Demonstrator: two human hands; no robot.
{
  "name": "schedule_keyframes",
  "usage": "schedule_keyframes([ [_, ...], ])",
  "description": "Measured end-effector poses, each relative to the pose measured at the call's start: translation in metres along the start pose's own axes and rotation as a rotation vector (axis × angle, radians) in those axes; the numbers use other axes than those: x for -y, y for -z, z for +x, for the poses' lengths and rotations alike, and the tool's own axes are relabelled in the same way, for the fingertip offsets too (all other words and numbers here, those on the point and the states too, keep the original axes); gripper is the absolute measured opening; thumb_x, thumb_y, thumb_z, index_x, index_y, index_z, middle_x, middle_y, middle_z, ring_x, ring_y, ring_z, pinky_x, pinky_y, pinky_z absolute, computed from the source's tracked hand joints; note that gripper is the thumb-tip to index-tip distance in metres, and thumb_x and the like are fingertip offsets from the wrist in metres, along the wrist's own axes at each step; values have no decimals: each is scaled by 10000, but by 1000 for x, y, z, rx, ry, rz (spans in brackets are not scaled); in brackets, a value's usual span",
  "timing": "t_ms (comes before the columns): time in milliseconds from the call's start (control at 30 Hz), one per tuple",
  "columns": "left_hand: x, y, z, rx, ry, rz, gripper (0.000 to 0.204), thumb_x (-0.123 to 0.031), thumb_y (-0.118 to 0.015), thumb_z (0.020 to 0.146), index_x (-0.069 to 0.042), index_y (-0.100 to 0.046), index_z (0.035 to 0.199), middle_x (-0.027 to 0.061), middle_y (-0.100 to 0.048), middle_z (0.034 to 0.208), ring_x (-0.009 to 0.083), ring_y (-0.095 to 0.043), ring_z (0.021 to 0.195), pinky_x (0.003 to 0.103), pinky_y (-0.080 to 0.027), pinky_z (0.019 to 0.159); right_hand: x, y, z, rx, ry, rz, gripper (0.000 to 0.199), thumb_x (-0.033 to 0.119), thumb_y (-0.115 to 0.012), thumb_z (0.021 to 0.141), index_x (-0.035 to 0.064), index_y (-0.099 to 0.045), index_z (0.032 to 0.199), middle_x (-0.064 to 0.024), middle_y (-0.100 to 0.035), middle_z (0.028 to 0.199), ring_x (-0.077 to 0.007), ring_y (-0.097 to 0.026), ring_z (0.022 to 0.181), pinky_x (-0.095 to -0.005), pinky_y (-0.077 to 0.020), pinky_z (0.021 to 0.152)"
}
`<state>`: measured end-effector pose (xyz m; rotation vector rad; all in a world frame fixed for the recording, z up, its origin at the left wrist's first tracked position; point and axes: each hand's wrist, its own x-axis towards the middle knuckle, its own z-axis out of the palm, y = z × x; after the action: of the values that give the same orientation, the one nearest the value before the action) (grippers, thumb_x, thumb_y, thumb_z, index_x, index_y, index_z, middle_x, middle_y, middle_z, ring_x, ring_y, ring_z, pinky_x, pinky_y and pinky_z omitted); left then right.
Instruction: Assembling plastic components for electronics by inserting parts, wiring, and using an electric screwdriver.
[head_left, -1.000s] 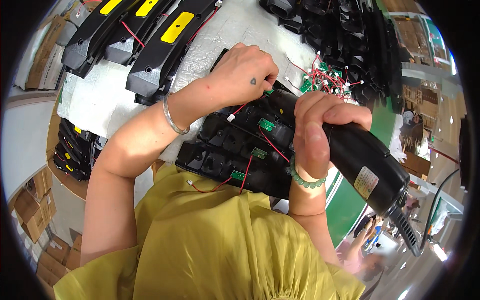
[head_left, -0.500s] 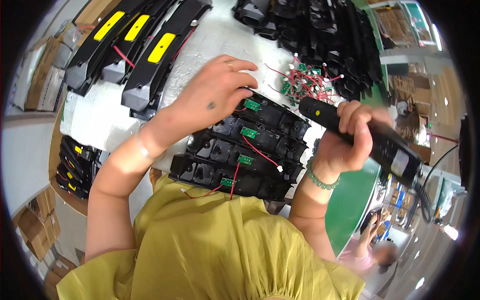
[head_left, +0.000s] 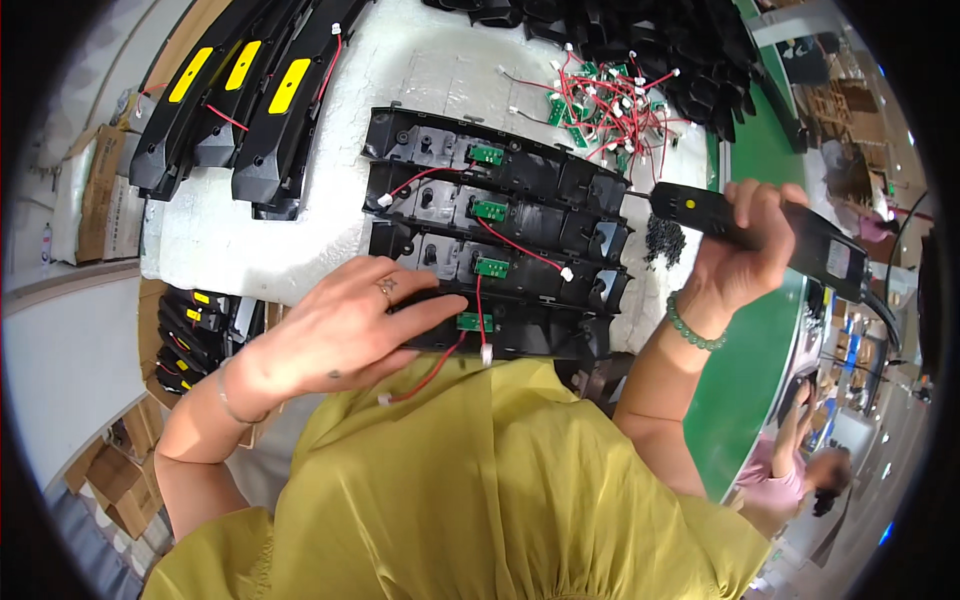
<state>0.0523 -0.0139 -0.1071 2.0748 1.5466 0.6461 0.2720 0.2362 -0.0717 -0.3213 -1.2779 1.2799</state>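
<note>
Four-sided view aside, several open black plastic housings [head_left: 560,335] lie in a stack of rows in front of me. Each carries a small green circuit board [head_left: 490,267] with red and black wires ending in white connectors. Over the left part of the nearest row is my left hand [head_left: 345,322], fingers apart and stretched toward that row's board [head_left: 475,321]; whether they touch it is unclear. My right hand [head_left: 745,250] is wrapped round a corded black electric screwdriver [head_left: 825,255], its thin bit pointing left past the rows' right ends.
Small black screws [head_left: 665,240] lie heaped below the screwdriver. Behind them is a tangle of wired green boards [head_left: 610,105], then a pile of black housings [head_left: 700,75]. Housings with yellow labels [head_left: 290,87] lie at the far left. A person [head_left: 775,470] is at the right.
My left hand has come from the farthest row to the nearest one. The right hand has shifted slightly right with the screwdriver. The rows appear lower and are less covered.
</note>
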Motion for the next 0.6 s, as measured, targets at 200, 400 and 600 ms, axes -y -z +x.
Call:
schedule_keyframes([
  [200,18,72,19,468,75,-709,339,-228,-674,841,54,-624,1022,149,-656,755,260,-638,627,318,-485,563,41,51,-10,-145,79,13,245,83,-562,787,47,-546,1029,14,-426,669,-121,-390,635,-285,-334,673],
  [400,41,93,77,194,210,-570,359,-209,-623,885,48,-599,1134,53,-670,946,78,-562,856,235,-465,789,68,89,-24,-227,150,122,232,67,-584,792,28,-549,1018,-3,-458,692,-118,-389,658,-267,-351,703],
  [600,82,69,113,125,259,-73,230,-221,-655,842,-21,-690,948,49,-670,827,151,-594,712,284,-484,673,68,95,-35,-284,179,1,242,98,-571,806,34,-520,1033,11,-416,687,-108,-388,639,-269,-311,668],
])
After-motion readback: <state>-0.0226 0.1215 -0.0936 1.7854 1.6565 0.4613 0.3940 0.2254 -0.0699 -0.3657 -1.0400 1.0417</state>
